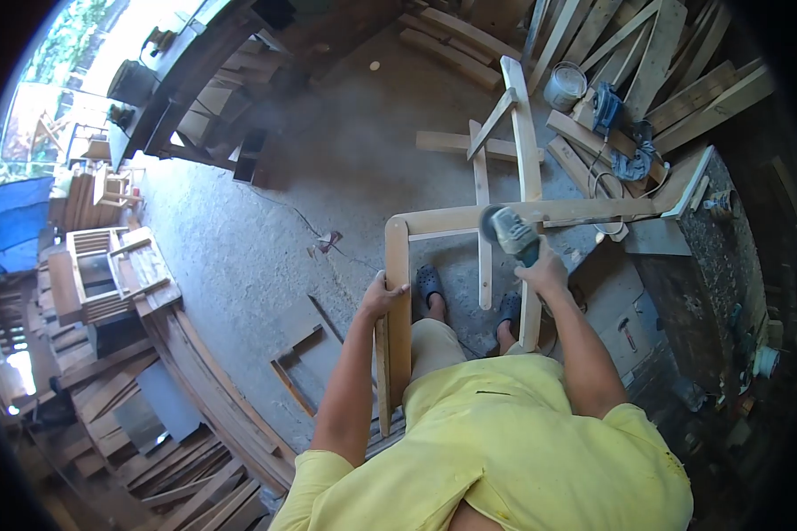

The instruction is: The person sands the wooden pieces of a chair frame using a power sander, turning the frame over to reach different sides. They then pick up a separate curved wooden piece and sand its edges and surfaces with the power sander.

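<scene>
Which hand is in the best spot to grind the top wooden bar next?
Probably the right. The right hand grips the grey-and-teal angle grinder, its disc on the top bar of the pale wooden frame. The left hand is occupied gripping the frame's side bar.

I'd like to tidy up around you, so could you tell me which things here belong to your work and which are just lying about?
In use: wooden frame, gripped by the left hand; angle grinder in the right hand.
Lying about: metal can, blue power tool, loose planks.
</scene>
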Demonstrator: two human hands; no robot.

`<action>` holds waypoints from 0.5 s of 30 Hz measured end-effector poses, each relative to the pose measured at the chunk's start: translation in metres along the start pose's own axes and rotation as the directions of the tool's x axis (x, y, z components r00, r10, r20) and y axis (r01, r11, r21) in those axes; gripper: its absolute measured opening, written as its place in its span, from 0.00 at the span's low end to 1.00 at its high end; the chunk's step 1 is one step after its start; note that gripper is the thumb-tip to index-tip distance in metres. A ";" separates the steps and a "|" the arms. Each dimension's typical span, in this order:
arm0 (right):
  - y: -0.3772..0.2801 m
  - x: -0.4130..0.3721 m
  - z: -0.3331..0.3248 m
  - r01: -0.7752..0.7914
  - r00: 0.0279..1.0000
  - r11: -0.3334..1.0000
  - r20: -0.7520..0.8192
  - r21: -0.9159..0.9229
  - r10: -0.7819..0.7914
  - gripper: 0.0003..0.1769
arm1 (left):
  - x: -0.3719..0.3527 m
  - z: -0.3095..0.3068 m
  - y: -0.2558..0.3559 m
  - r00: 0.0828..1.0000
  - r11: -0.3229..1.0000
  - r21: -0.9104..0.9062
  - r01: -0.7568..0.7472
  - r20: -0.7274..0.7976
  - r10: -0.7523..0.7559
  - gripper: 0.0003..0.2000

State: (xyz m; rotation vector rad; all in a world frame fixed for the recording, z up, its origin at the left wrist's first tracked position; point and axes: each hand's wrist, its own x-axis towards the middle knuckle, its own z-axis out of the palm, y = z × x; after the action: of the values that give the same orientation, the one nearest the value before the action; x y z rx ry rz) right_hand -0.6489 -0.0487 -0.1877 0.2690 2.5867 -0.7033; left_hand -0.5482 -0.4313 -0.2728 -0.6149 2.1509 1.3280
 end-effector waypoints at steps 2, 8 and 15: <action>0.044 0.017 0.000 -0.045 0.998 0.999 -0.041 0.020 0.046 0.43 | 0.000 0.000 0.001 1.000 1.000 -0.003 0.002 -0.001 -0.002 0.31; 0.144 0.065 -0.010 -0.322 0.893 0.927 -0.263 0.193 0.365 0.49 | -0.016 0.000 0.023 1.000 1.000 0.001 0.023 0.012 -0.023 0.29; -0.019 0.022 -0.003 -0.143 0.988 0.984 -0.036 0.102 0.147 0.48 | -0.005 0.002 0.008 0.997 0.997 0.030 0.074 -0.017 -0.074 0.29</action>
State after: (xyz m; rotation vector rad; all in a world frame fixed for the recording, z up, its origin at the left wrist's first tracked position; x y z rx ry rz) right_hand -0.6746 -0.0618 -0.1873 0.5039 2.5447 -0.7812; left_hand -0.5491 -0.4258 -0.2650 -0.6882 2.1365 1.2524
